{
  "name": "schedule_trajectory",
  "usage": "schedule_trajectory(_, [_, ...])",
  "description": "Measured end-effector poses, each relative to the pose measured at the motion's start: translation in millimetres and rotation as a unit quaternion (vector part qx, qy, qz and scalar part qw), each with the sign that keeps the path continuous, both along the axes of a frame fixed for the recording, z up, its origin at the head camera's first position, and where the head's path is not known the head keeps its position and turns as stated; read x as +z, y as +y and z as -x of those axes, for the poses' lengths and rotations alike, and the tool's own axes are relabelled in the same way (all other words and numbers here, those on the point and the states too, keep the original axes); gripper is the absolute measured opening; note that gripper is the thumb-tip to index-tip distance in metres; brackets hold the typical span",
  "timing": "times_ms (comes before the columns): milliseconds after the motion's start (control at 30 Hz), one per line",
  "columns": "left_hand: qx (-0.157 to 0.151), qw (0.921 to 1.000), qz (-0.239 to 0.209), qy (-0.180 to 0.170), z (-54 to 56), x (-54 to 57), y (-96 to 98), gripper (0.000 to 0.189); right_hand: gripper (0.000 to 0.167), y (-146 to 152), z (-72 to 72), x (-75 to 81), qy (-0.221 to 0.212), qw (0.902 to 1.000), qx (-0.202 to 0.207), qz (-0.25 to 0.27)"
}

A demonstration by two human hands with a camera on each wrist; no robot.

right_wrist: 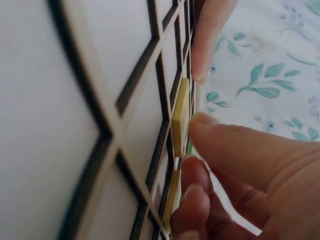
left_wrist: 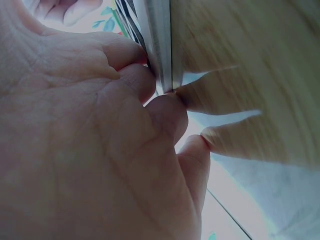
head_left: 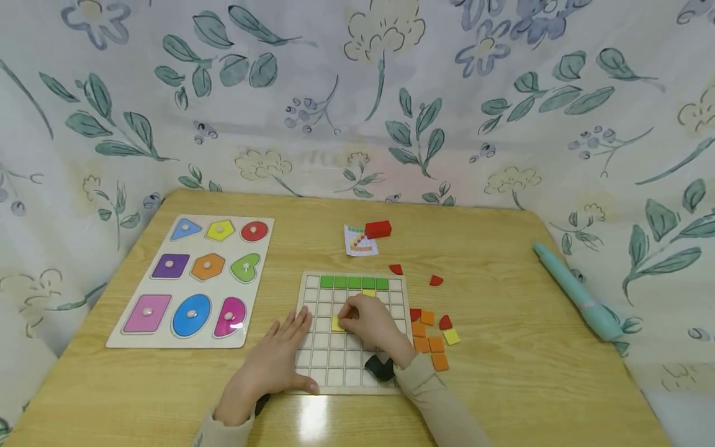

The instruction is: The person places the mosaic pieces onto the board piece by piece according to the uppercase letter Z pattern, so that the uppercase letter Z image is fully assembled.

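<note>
A square grid board [head_left: 335, 376] lies on the table with a row of green tiles [head_left: 354, 282] near its far edge. My left hand [head_left: 277, 360] spreads over the board's left side, thumb along the near edge; in the left wrist view its fingertips [left_wrist: 170, 115] meet the board's side. With thumb and fingertips, my right hand [head_left: 371, 320] pinches the edge of a yellow square tile [head_left: 336, 325] at a cell left of the middle. That tile [right_wrist: 180, 120] shows beside the thumb in the right wrist view. Another yellow tile [head_left: 368, 292] sits below the green row, partly covered by the right hand.
Orange squares [head_left: 439, 362], red quarter-round pieces [head_left: 445, 322] and a yellow square [head_left: 451, 337] lie right of the board. Behind it are a pattern card [head_left: 360, 245] and a red block [head_left: 378, 229]. A shape puzzle [head_left: 181, 341] lies left, a teal pen-like object [head_left: 578, 292] right.
</note>
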State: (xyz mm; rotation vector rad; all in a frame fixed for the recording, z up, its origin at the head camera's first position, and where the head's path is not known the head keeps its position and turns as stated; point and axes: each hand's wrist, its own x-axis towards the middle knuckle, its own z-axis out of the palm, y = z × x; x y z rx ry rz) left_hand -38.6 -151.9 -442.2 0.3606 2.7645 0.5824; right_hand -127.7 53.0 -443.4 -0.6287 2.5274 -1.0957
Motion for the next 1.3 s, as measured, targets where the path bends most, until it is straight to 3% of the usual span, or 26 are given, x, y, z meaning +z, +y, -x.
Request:
schedule_trajectory(167, [0.0, 1.0, -0.001, 0.006, -2.8, -0.7, -0.5, 0.129, 0.005, 8.1, -1.7, 2.6, 0.002, 0.9996, 0.009, 0.029])
schedule_trajectory(333, [0.003, 0.9999, 0.001, 0.01, -0.6, -3.4, 2.3, 0.128, 0.01, 32.2, 5.6, 7.7, 0.027, 0.999, -0.005, 0.036])
schedule_trajectory(533, [-0.002, 0.9998, -0.004, 0.017, 1.2, -6.5, 9.4, 0.126, 0.015, 90.9, 9.7, 15.1, 0.036, 0.9945, -0.094, 0.03])
schedule_trajectory(700, [-0.005, 1.0, -0.001, 0.008, 2.0, -5.2, 8.8, 0.126, 0.02, 141.9, 2.9, 16.7, 0.035, 0.9847, -0.169, 0.027])
schedule_trajectory(800, [-0.004, 1.0, 0.001, 0.007, 2.8, -3.5, 6.7, 0.125, 0.022, 166.6, -5.4, 16.2, 0.034, 0.9819, -0.185, 0.019])
schedule_trajectory(933, [-0.004, 1.0, -0.008, -0.001, 5.0, -3.6, 6.8, 0.125, 0.018, 191.0, -13.9, 12.0, 0.029, 0.9837, -0.177, -0.015])
schedule_trajectory(1167, [0.006, 0.9998, -0.02, -0.004, 7.5, -5.8, 7.9, 0.126, 0.031, 193.4, -17.8, 0.9, -0.01, 0.9853, -0.165, -0.044])
schedule_trajectory(1300, [-0.004, 0.9999, -0.014, 0.001, 10.2, -5.9, 10.3, 0.127, 0.033, 185.8, -15.4, -4.5, -0.005, 0.9803, -0.187, -0.061])
